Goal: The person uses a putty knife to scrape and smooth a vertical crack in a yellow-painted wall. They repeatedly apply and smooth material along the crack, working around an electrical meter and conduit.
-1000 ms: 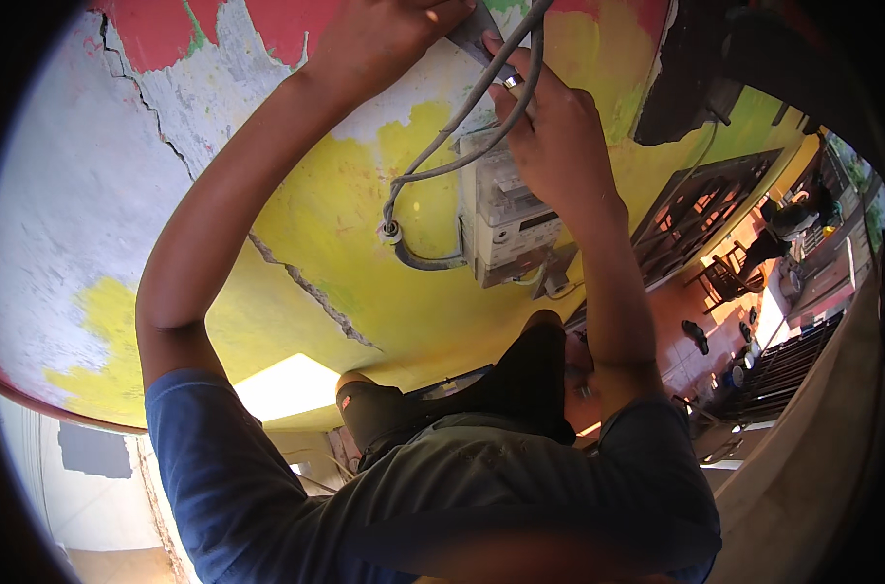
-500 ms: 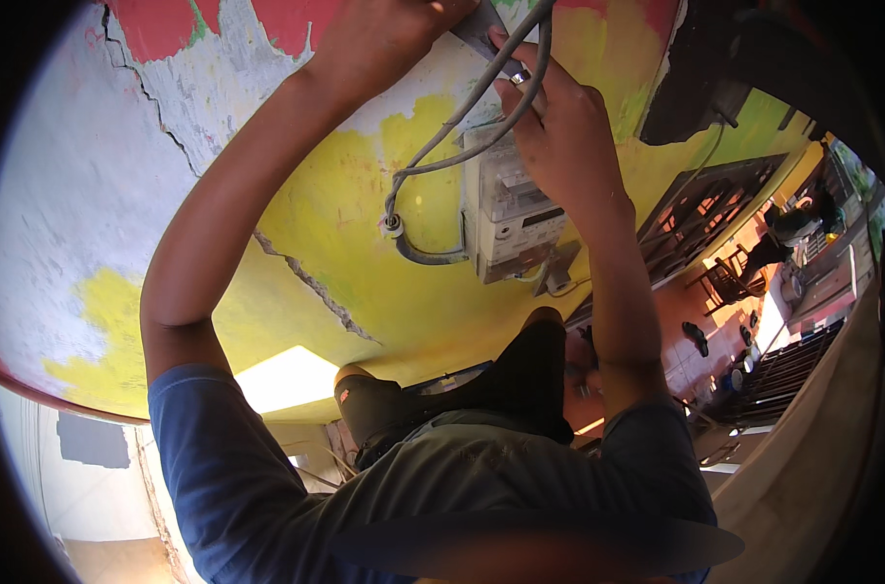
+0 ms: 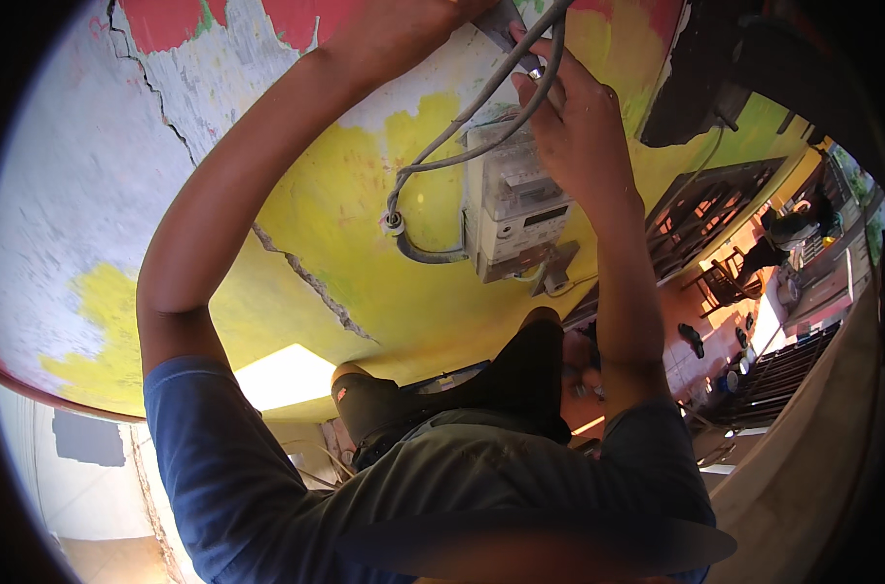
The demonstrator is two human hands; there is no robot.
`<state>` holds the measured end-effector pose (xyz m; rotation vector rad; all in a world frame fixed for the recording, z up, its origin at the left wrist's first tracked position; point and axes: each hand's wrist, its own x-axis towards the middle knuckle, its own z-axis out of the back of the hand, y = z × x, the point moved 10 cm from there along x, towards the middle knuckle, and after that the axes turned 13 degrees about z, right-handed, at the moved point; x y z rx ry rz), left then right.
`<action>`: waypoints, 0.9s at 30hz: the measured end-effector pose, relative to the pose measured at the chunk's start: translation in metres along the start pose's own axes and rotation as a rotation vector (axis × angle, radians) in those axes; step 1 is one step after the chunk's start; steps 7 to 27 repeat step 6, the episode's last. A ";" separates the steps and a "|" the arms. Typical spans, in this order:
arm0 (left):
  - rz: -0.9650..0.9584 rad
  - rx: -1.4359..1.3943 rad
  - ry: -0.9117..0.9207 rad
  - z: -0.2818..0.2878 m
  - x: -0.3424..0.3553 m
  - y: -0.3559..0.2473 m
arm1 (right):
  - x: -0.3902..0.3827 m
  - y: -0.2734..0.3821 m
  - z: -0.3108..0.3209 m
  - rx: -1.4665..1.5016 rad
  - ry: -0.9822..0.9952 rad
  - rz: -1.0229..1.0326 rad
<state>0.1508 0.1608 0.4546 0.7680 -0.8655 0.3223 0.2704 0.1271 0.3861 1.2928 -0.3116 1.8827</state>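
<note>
A grey, flat, bar-like piece [image 3: 501, 21] with a shiny metal end lies between my hands at the top edge; I cannot make out its exact kind. My left hand [image 3: 408, 27], partly cut off by the picture's edge, is closed at its upper end. Around the lower end, by the shiny metal part, the fingers of my right hand [image 3: 581, 117] are closed. Two grey cables [image 3: 459, 119] loop past the piece, crossing in front of my right fingers. They run down to a fitting beside a clear-covered electricity meter [image 3: 520, 200] on the wall, just below my right hand.
The painted wall [image 3: 404, 263] is cracked and peeling. A dark panel [image 3: 700, 83] juts in at upper right. My legs [image 3: 481, 399] are below the meter. Farther right are a window grille [image 3: 696, 209], a wooden chair [image 3: 720, 287], shoes [image 3: 692, 340] and a person [image 3: 788, 229].
Both hands and the grey piece have shifted slightly up and to the right, and the cable loop has moved with them. The grip looks the same.
</note>
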 end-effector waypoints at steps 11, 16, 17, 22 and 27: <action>-0.121 0.006 0.015 -0.005 -0.023 -0.015 | -0.025 -0.006 -0.011 0.140 0.090 -0.059; -0.121 0.006 0.015 -0.005 -0.023 -0.015 | -0.025 -0.006 -0.011 0.140 0.090 -0.059; -0.121 0.006 0.015 -0.005 -0.023 -0.015 | -0.025 -0.006 -0.011 0.140 0.090 -0.059; -0.121 0.006 0.015 -0.005 -0.023 -0.015 | -0.025 -0.006 -0.011 0.140 0.090 -0.059; -0.121 0.006 0.015 -0.005 -0.023 -0.015 | -0.025 -0.006 -0.011 0.140 0.090 -0.059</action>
